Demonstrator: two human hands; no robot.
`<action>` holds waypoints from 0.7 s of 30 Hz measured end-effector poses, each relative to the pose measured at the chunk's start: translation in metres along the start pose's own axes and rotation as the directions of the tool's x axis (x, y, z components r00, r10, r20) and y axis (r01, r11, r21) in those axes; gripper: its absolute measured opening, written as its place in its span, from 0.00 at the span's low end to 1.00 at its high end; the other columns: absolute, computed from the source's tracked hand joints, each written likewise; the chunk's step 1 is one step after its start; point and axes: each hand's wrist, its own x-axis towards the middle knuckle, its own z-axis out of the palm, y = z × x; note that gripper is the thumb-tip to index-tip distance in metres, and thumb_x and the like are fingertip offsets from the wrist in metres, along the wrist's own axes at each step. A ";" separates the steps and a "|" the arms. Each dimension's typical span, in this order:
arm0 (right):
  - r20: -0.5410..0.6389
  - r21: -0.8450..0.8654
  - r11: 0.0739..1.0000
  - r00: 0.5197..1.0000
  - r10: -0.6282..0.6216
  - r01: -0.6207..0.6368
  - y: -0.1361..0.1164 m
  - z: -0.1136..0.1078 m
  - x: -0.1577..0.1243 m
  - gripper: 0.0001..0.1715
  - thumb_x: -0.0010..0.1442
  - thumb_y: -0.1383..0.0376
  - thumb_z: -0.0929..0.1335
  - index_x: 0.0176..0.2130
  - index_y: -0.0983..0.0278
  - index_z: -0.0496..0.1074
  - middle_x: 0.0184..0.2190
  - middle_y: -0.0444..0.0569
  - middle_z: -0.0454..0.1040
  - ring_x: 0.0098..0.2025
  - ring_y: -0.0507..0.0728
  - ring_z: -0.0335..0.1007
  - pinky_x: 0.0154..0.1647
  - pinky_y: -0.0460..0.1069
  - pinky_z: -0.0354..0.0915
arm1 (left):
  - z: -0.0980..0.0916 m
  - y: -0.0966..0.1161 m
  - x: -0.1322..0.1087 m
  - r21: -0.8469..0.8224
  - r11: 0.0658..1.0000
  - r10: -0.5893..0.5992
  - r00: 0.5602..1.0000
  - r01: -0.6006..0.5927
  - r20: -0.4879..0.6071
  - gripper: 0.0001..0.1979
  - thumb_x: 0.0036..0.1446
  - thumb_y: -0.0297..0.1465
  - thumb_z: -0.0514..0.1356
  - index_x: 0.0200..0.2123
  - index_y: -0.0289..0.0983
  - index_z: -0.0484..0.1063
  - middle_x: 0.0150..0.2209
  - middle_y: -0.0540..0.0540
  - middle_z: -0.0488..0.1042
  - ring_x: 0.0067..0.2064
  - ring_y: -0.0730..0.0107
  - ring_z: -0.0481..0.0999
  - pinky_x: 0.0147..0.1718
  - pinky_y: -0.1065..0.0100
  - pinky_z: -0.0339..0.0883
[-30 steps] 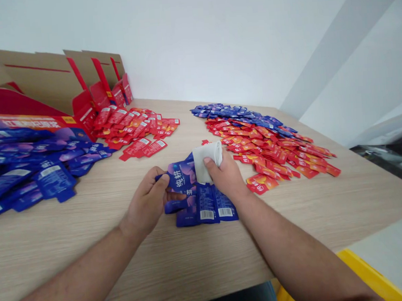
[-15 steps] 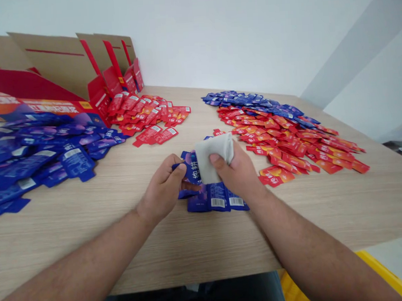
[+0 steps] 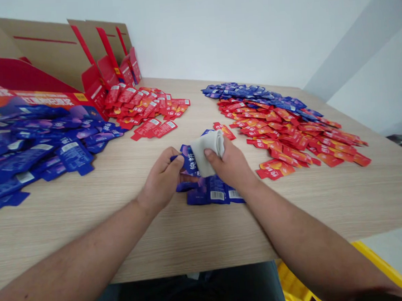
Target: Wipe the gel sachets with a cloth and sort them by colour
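Note:
My left hand [image 3: 165, 175] is closed on a blue pouch [image 3: 188, 162] with white lettering, pinching its left edge between thumb and fingers. In my right hand [image 3: 227, 162] is a folded pale grey cloth [image 3: 204, 151], gripped with the thumb on top and pressed against the pouch's right part. The cloth hides much of that pouch. Just beneath, more blue pouches [image 3: 217, 190] lie side by side on the table, barcodes showing. A single red pouch [image 3: 224, 131] lies just beyond the cloth.
Blue pouches [image 3: 41, 151] are heaped at left, beside red pouches [image 3: 147, 106]. Open red cartons [image 3: 57, 93] stand behind them. At right, red pouches [image 3: 288, 136] spread before a row of blue ones [image 3: 252, 93]. A yellow crate [image 3: 381, 264] sits below the table edge [image 3: 194, 269].
The cloth in my right hand has moved slightly left across the blue pouch. My left hand keeps its hold. The whole view has shifted a little.

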 end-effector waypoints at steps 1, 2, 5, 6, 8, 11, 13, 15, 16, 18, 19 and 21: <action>-0.055 -0.004 0.999 0.998 0.039 -0.040 0.004 -0.001 0.003 0.20 0.62 0.51 0.65 0.46 0.61 0.68 0.41 0.55 0.77 0.43 0.65 0.74 0.43 0.59 0.69 | 0.000 0.001 0.001 -0.021 1.000 0.007 1.000 -0.007 -0.015 0.10 0.57 0.33 0.61 0.29 0.39 0.61 0.25 0.54 0.65 0.27 0.73 0.69 0.26 0.69 0.73; -0.106 0.003 0.998 0.992 0.065 -0.066 0.007 -0.003 0.005 0.20 0.62 0.51 0.65 0.47 0.61 0.68 0.42 0.55 0.77 0.44 0.66 0.73 0.44 0.59 0.69 | 0.000 0.002 0.001 -0.035 0.999 0.016 1.000 -0.017 -0.022 0.10 0.57 0.33 0.61 0.29 0.39 0.61 0.25 0.54 0.65 0.27 0.74 0.69 0.27 0.68 0.73; -0.130 0.044 0.999 0.991 0.034 -0.028 0.002 -0.007 0.003 0.21 0.63 0.49 0.65 0.48 0.61 0.68 0.44 0.55 0.77 0.46 0.65 0.74 0.45 0.58 0.69 | 0.000 0.002 0.001 -0.026 0.999 0.032 1.000 -0.031 0.001 0.10 0.58 0.32 0.61 0.29 0.39 0.61 0.25 0.54 0.65 0.26 0.74 0.69 0.27 0.68 0.73; -0.081 0.052 0.999 0.997 -0.003 0.007 -0.002 -0.007 0.001 0.22 0.63 0.49 0.65 0.48 0.60 0.68 0.43 0.54 0.78 0.45 0.65 0.74 0.44 0.58 0.69 | 0.000 0.002 0.000 -0.014 1.000 0.027 0.999 -0.027 0.018 0.10 0.58 0.33 0.61 0.29 0.39 0.61 0.26 0.54 0.66 0.27 0.74 0.69 0.27 0.68 0.74; 0.022 0.043 0.998 0.999 -0.044 0.043 -0.006 -0.003 -0.002 0.22 0.62 0.47 0.65 0.46 0.60 0.69 0.41 0.54 0.78 0.42 0.64 0.75 0.43 0.57 0.70 | 0.001 0.001 0.000 0.000 1.000 0.010 0.999 -0.010 0.030 0.09 0.58 0.32 0.61 0.30 0.39 0.61 0.26 0.53 0.66 0.27 0.73 0.70 0.27 0.67 0.74; -0.005 -0.006 0.998 0.998 0.062 -0.062 0.011 0.004 0.005 0.23 0.61 0.48 0.66 0.47 0.62 0.69 0.43 0.57 0.78 0.45 0.66 0.74 0.47 0.61 0.69 | 0.001 0.005 0.001 -0.045 0.999 0.004 1.000 -0.005 -0.031 0.09 0.58 0.31 0.59 0.29 0.39 0.60 0.25 0.53 0.65 0.27 0.73 0.69 0.28 0.67 0.75; -0.066 0.071 0.983 0.982 0.176 -0.171 0.031 0.005 0.016 0.25 0.59 0.49 0.67 0.48 0.63 0.70 0.46 0.59 0.78 0.49 0.67 0.74 0.50 0.63 0.68 | 0.001 0.010 0.003 -0.078 0.997 0.024 0.997 -0.029 -0.071 0.09 0.58 0.30 0.58 0.28 0.39 0.59 0.24 0.53 0.64 0.27 0.73 0.69 0.29 0.66 0.75; -0.029 0.318 0.909 0.956 0.292 -0.268 0.046 0.000 0.024 0.26 0.60 0.48 0.66 0.49 0.64 0.70 0.46 0.57 0.79 0.47 0.66 0.75 0.49 0.63 0.70 | -0.001 0.014 0.004 -0.076 0.995 0.062 0.996 -0.067 -0.071 0.09 0.59 0.30 0.58 0.29 0.39 0.59 0.23 0.54 0.63 0.25 0.74 0.67 0.30 0.65 0.76; 0.042 0.461 0.832 0.945 0.325 -0.307 0.049 -0.004 0.027 0.27 0.61 0.48 0.65 0.50 0.63 0.70 0.46 0.56 0.79 0.46 0.65 0.76 0.47 0.62 0.71 | -0.002 0.014 0.004 -0.062 0.994 0.086 0.995 -0.090 -0.059 0.09 0.60 0.31 0.58 0.30 0.39 0.60 0.23 0.54 0.62 0.25 0.74 0.66 0.30 0.64 0.77; 0.227 0.678 0.634 0.926 0.301 -0.372 0.048 -0.016 0.027 0.28 0.62 0.46 0.63 0.51 0.62 0.70 0.46 0.54 0.80 0.45 0.64 0.77 0.44 0.61 0.73 | -0.006 0.012 0.005 -0.004 0.988 0.157 0.987 -0.157 -0.030 0.09 0.62 0.32 0.58 0.31 0.39 0.61 0.23 0.55 0.63 0.24 0.76 0.66 0.30 0.65 0.77; 0.313 0.740 0.540 0.916 0.251 -0.401 0.045 -0.022 0.026 0.27 0.62 0.46 0.64 0.51 0.61 0.70 0.46 0.53 0.80 0.45 0.63 0.77 0.44 0.60 0.74 | -0.009 0.010 0.006 0.046 0.977 0.209 0.978 -0.208 -0.007 0.09 0.63 0.33 0.58 0.31 0.39 0.61 0.25 0.54 0.65 0.25 0.76 0.67 0.30 0.65 0.77; 0.431 0.811 0.379 0.893 0.129 -0.446 0.039 -0.032 0.022 0.25 0.59 0.47 0.67 0.49 0.58 0.71 0.49 0.50 0.79 0.48 0.61 0.77 0.46 0.59 0.74 | -0.014 0.005 0.006 0.183 0.923 0.335 0.940 -0.340 0.058 0.08 0.64 0.36 0.59 0.35 0.39 0.64 0.32 0.51 0.71 0.29 0.74 0.72 0.30 0.67 0.78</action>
